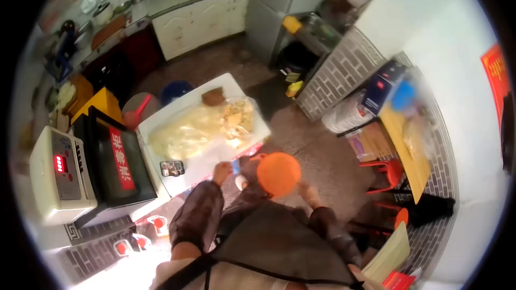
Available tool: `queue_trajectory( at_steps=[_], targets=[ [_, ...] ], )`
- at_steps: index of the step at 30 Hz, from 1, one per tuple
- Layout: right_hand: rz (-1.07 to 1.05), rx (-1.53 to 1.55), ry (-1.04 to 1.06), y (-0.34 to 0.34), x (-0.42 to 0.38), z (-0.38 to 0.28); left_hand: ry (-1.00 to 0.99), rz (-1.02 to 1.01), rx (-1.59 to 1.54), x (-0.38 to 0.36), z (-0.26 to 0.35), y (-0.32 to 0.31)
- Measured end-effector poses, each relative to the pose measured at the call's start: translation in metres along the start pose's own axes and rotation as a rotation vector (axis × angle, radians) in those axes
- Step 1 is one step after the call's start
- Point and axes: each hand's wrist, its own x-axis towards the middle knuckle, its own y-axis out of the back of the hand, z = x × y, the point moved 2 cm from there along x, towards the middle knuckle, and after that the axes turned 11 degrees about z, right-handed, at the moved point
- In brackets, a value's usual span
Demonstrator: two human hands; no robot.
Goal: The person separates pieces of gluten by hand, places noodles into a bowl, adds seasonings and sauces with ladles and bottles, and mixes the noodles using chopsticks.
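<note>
An orange round plastic vessel (278, 174) is in front of my body, above the floor. My right hand (310, 193) is at its right edge, with fingers closed on the rim. At the white table's near edge is my left hand (222, 173), closed, with something small and blue (235, 166) beside its fingers. On the white table (215, 157) lie a large clear plastic bag (185, 131), a bag with pale yellowish pieces (237, 121), a brown item (213, 96) and a phone (172, 168).
A black cabinet with a red label (122, 158) stands left of the table. Behind are a grey fridge (273, 8) and white cupboards (199, 27). On the right are a red chair (388, 174) and a wooden tabletop (406, 150). A blue tub (176, 91) sits behind the table.
</note>
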Motion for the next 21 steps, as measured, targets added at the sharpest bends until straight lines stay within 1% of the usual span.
queue_trajectory(
  at_steps=[1, 2, 3, 4, 5, 6, 7, 8, 9, 10, 11, 12, 13, 14, 15, 16, 17, 18, 19, 21],
  targets=[
    [0.022, -0.407, 0.284, -0.022, 0.014, -0.062, -0.12, -0.051, 0.054, 0.027, 0.048, -0.011],
    [-0.009, -0.167, 0.106, -0.029, 0.013, -0.087, -0.136, -0.033, 0.08, 0.031, 0.063, -0.031],
    [-0.038, -0.18, 0.089, -0.043, 0.031, -0.08, -0.086, -0.02, 0.116, 0.034, 0.068, -0.042],
    [-0.02, -0.405, 0.438, -0.06, 0.079, -0.089, -0.1, -0.02, 0.078, 0.049, 0.105, -0.06],
    [-0.026, -0.637, 0.761, -0.074, 0.097, -0.084, -0.079, -0.004, 0.07, 0.049, 0.112, -0.07],
    [-0.055, -0.65, 0.758, -0.081, 0.103, -0.096, -0.07, 0.007, -0.104, 0.052, 0.113, -0.08],
    [-0.077, -0.685, 1.037, -0.097, 0.121, -0.125, -0.084, 0.023, -0.279, 0.064, 0.125, -0.089],
    [-0.111, -0.712, 1.312, -0.109, 0.129, -0.15, -0.153, 0.055, -0.295, 0.073, 0.121, -0.098],
    [-0.147, -0.723, 1.322, -0.116, 0.142, -0.169, -0.139, 0.082, -0.315, 0.073, 0.126, -0.11],
    [-0.248, -0.639, 1.195, -0.124, 0.161, -0.19, -0.074, 0.147, -0.415, 0.071, 0.145, -0.124],
    [-0.347, -0.549, 1.067, -0.138, 0.175, -0.205, -0.046, 0.205, -0.476, 0.079, 0.146, -0.132],
    [-0.388, -0.561, 1.079, -0.157, 0.198, -0.192, -0.022, 0.264, -0.539, 0.088, 0.146, -0.141],
    [-0.514, -0.117, 0.842, -0.182, 0.238, -0.167, -0.001, 0.324, -0.6, 0.097, 0.146, -0.15],
    [-0.618, 0.301, 0.569, -0.199, 0.272, -0.157, -0.103, 0.439, -0.364, 0.134, 0.113, -0.161],
    [-0.673, 0.273, 0.581, -0.208, 0.29, -0.17, -0.193, 0.558, -0.124, 0.164, 0.097, -0.171],
    [-0.758, 0.3, 0.609, -0.22, 0.309, -0.186, -0.227, 0.637, -0.209, 0.153, 0.14, -0.181],
    [-0.849, 0.344, 0.621, -0.24, 0.321, -0.196, -0.222, 0.702, -0.218, 0.172, 0.134, -0.18],
    [-0.994, 0.424, 0.418, -0.296, 0.393, -0.138, -0.189, 0.782, -0.368, 0.192, 0.136, -0.182],
    [-1.043, 0.424, 0.404, -0.312, 0.414, -0.146, -0.175, 0.823, -0.398, 0.207, 0.12, -0.18],
    [-1.072, -0.05, 0.78, -0.328, 0.428, -0.177, -0.148, 0.905, -0.46, 0.238, 0.09, -0.175]
  ],
)
